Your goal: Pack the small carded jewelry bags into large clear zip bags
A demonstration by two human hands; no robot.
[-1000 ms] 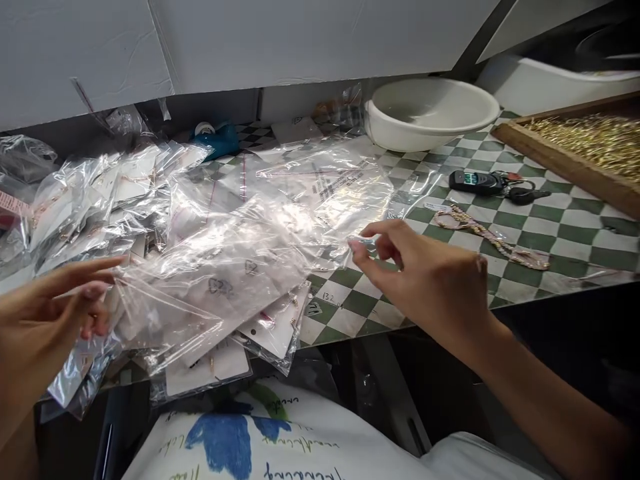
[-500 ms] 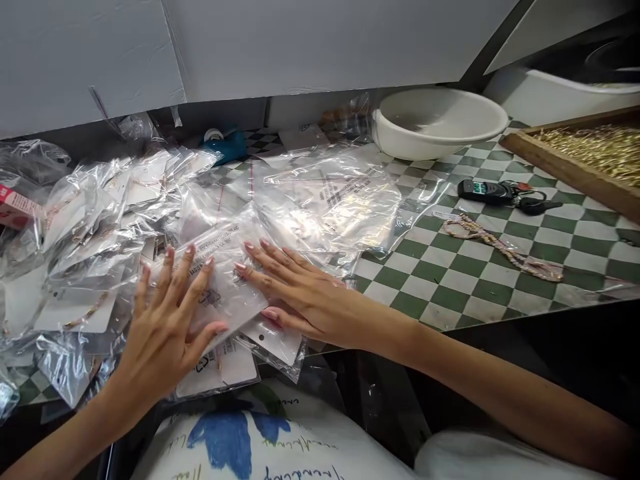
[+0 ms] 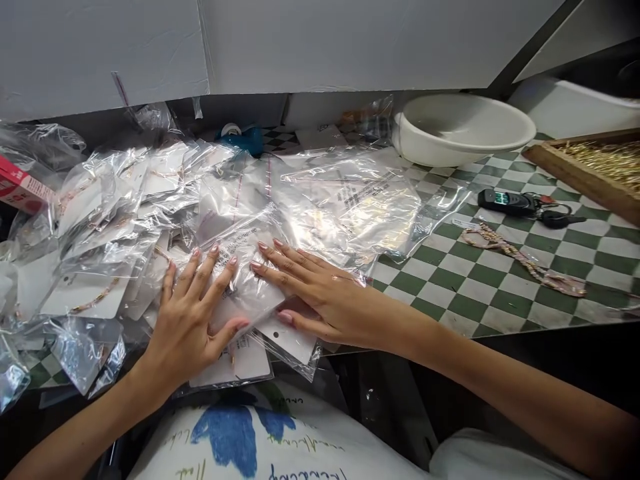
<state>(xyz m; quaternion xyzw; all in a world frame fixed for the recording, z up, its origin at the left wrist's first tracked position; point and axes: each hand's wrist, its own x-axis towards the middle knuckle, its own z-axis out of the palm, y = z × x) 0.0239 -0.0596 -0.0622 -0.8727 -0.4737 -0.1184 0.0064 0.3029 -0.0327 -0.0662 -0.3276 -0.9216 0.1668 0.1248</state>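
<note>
A clear plastic bag with black print point(image 3: 257, 287) lies flat at the front of the table, under both hands. My left hand point(image 3: 197, 313) rests on its left side with the fingers spread. On its right side lies my right hand point(image 3: 313, 290), palm down with the fingers stretched out. Beneath the bag, white cards in clear sleeves stick out toward the table edge; one white card point(image 3: 293, 337) has a punched hole. To the left spreads a heap of bagged cards, and one bagged card point(image 3: 85, 293) carries a beaded bracelet.
Larger clear bags point(image 3: 350, 200) lie beyond my hands. On the checkered tabletop point(image 3: 450, 293) are a beaded strand point(image 3: 525, 260) and keys with a black fob point(image 3: 507, 201). A white basin point(image 3: 465, 130) and a wooden tray point(image 3: 575, 163) of gold-coloured pieces stand at the back right.
The view has shifted slightly, so everything appears a little farther right. Both hands stay on the printed bag, with hardly any movement against it.
</note>
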